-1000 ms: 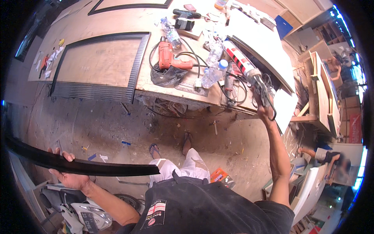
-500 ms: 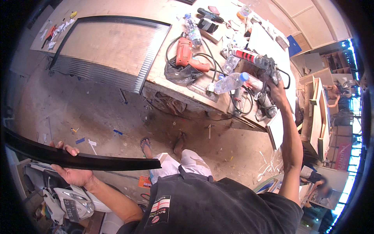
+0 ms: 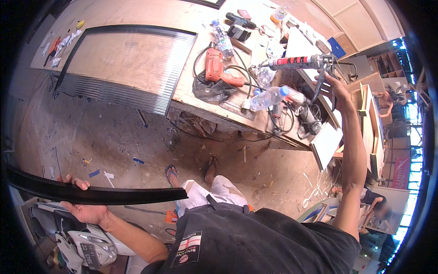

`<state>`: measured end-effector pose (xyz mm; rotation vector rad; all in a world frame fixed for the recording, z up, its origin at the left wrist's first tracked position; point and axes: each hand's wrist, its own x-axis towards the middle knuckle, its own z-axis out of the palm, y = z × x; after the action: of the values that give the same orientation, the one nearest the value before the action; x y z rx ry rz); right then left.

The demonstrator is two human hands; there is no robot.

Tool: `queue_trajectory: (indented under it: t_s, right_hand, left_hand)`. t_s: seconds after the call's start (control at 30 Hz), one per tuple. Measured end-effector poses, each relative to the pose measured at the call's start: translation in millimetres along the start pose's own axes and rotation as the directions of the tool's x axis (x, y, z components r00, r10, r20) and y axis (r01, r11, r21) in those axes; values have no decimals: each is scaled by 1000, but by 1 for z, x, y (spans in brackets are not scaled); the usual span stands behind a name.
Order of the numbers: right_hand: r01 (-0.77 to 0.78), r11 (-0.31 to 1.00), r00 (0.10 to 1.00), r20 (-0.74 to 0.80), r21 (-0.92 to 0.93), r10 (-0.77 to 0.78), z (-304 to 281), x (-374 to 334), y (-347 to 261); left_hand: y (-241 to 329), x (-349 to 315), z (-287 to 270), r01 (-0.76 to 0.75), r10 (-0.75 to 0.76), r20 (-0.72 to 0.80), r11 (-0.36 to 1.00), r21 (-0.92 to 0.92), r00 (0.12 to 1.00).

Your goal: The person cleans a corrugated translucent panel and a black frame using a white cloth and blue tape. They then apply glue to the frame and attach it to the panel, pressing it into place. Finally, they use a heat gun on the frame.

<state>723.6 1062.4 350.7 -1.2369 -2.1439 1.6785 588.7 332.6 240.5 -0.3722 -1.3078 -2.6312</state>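
My left hand [image 3: 86, 211] is wrapped round a long black strip [image 3: 137, 196], which stretches sideways across the lower left. Its near end lies in front of my lap. My right hand [image 3: 336, 90] grips a caulking gun [image 3: 296, 62] by the handle, raised above the right end of the workbench [image 3: 186, 86]. A tube with red and black bands sits in the gun, its nozzle pointing left. Below it on the bench are a clear bottle with a blue cap [image 3: 269, 98] and a grey power tool with a coiled cord [image 3: 309, 121].
A black-framed ribbed panel [image 3: 123, 55] lies on the bench's left part, reaching past the front edge. Beside it rest a red drill [image 3: 216, 66], another bottle [image 3: 222, 40] and a dark cordless drill [image 3: 242, 20]. A white scooter [image 3: 91, 244] stands at lower left. Two people [image 3: 372, 201] work at far right.
My right hand has lifted the caulking gun off the clutter and drawn it rightward, so the whole gun now shows. The black strip has dipped slightly at its left end.
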Motion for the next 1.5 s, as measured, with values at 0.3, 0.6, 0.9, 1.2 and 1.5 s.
queue_trajectory:
  t_s: [0.3,0.6,0.9,1.2,1.5]
  right_hand:
    - [-65,993,998,11,97,64,-9,-15,-21]
    - [-53,990,998,35,129,49,-19,-38,-31]
    - [207,846,978,-113,491,-173,-34,-123,4]
    - [430,308,596,-11,849,-803,148,-215,92]
    - [610,322,408,61,724,-911,238,-238,47]
  left_hand:
    - [0,7,2,7,-7,19,1000,17,1000]
    - [-8,6,6,19,-18,-49,1000,16,999]
    - [11,22,15,-29,28,-59,1000,-11,998]
    - [46,121,29,78,-69,126,994,-72,990]
    - [82,74,42,311,-295,316,950,0,902]
